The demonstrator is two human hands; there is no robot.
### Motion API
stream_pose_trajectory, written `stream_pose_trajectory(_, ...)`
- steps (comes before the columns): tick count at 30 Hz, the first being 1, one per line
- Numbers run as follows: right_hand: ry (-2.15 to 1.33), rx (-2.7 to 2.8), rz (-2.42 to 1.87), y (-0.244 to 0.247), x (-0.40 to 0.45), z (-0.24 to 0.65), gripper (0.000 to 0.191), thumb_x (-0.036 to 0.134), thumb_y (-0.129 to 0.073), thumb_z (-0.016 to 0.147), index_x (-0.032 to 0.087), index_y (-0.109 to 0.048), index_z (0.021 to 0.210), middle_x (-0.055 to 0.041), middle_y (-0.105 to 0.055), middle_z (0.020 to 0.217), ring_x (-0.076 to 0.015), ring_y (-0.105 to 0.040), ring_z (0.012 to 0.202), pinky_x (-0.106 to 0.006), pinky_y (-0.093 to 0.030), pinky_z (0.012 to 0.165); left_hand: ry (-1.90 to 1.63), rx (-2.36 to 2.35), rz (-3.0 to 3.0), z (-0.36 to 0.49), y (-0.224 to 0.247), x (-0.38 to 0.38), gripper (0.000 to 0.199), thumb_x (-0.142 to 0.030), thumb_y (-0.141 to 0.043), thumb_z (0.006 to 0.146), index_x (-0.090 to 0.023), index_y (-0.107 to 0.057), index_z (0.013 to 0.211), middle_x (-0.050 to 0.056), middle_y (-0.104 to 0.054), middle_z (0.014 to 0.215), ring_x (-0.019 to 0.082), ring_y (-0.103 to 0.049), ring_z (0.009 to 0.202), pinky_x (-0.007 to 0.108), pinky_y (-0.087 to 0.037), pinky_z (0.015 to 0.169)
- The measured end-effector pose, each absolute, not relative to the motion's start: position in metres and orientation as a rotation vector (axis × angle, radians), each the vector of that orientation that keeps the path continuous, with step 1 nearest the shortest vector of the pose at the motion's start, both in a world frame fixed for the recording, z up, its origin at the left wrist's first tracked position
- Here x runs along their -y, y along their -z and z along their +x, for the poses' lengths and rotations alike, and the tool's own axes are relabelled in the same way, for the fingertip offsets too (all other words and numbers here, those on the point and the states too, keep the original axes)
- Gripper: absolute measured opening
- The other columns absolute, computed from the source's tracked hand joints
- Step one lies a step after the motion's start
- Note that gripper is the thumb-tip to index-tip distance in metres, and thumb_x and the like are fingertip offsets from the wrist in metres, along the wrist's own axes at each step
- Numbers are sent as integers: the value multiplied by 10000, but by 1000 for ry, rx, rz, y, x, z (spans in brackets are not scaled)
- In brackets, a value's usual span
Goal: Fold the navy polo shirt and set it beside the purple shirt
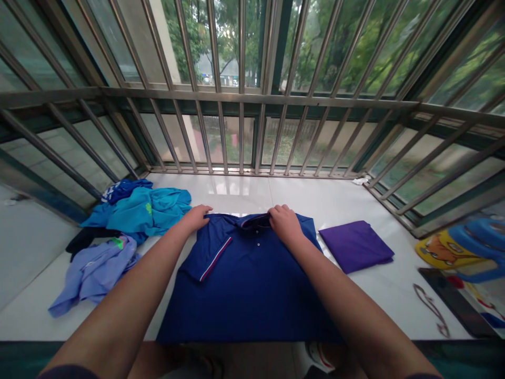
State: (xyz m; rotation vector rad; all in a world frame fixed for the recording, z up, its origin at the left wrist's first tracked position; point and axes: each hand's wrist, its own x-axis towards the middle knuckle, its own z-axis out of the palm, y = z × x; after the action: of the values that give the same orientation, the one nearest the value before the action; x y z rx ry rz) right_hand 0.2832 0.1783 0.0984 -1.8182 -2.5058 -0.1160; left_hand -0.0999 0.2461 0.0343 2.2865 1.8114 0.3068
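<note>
1. In the head view, the dark blue shirt [252,284] lies front up on the white ledge [335,192], collar [252,221] away from the person, body reaching the near edge.
2. The left hand [198,217] pinches the shoulder edge between thumb and fingertips, above the sleeve [209,260] with the striped cuff.
3. The right hand [284,223] has its fingers curled together over the collar's right side, seemingly pinching it; the thumb is hard to make out.
4. To handle the cloth well here, an even, light pull between the two hands would likely level the shoulder line; tugging harder at the collar could skew the front.
5. The sleeve looks best laid smooth, its cuff uncreased. The other sleeve cannot be made out.
6. On the left, a teal garment [153,210] and a lavender garment [100,268] lie crumpled; the teal one sits close to the left hand and could crowd it.
7. On the right, a folded purple cloth [356,246] lies just beside the shirt, limiting room to spread that way.
8. Farther right are a yellow and blue cup [453,245] and a brown cord [444,330].
9. Metal bars [241,142] close off the far side.
</note>
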Motion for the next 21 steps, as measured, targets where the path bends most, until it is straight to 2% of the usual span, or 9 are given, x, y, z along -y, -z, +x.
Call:
stream_pose_trajectory(5, 146, 2354, -1607, -122, -161, 278, 292, 229, -452, 1098, 176, -685, 1266, -123, -684, 1177, -268, -585, 1100, -360, -460, 990, -276, -1767, 2345, -102, -30, -250, 453, -192, -653, 811, -233, -783, 1243, 97, -774, 1137, 282, -722, 1094, 360, -533, 1017)
stream_pose_trajectory(9, 102, 2341, -1595, -126, -126, 272, 269, 222, -475, 1082, 188, -695, 1233, -101, -692, 1123, -252, -615, 1065, -340, -478, 952, -264, -1780, 2376, -101, -30, -248, 268, -180, -633, 822, -253, -818, 1001, 85, -749, 1022, 276, -708, 1022, 355, -533, 947)
stream_pose_trajectory(11, 69, 2363, -1608, -120, -103, 270, 268, 225, -482, 1078, 201, -698, 1235, -98, -699, 1118, -248, -627, 1060, -339, -487, 942, -275, -1789, 2390, -102, -32, -246, 237, -171, -615, 830, -252, -804, 946, 86, -737, 1016, 276, -698, 1018, 359, -530, 935)
stream_pose_trajectory(17, -180, 2572, -1565, -94, -66, 286, 283, 327, -511, 1099, 225, -717, 1264, -84, -729, 1154, -248, -662, 1035, -341, -519, 897, -300, -1764, 2429, -112, -33, -231, 272, -186, -566, 884, -254, -784, 1032, 96, -741, 1098, 288, -679, 1093, 381, -524, 974)
stream_pose_trajectory(19, -195, 2593, -1579, -92, -80, 307, 296, 276, -504, 1096, 218, -722, 1287, -92, -738, 1193, -243, -659, 1083, -342, -508, 953, -288, -1745, 2442, -117, -32, -228, 323, -165, -564, 870, -262, -790, 1079, 90, -755, 1157, 289, -678, 1132, 385, -517, 1006)
stream_pose_trajectory(21, -97, 2598, -1659, -92, -107, 335, 365, 137, -502, 1048, 206, -711, 1339, -115, -729, 1277, -251, -632, 1182, -354, -484, 1011, -264, -1730, 2454, -120, -32, -227, 370, -148, -566, 852, -273, -793, 1116, 82, -767, 1207, 289, -682, 1159, 386, -512, 1024)
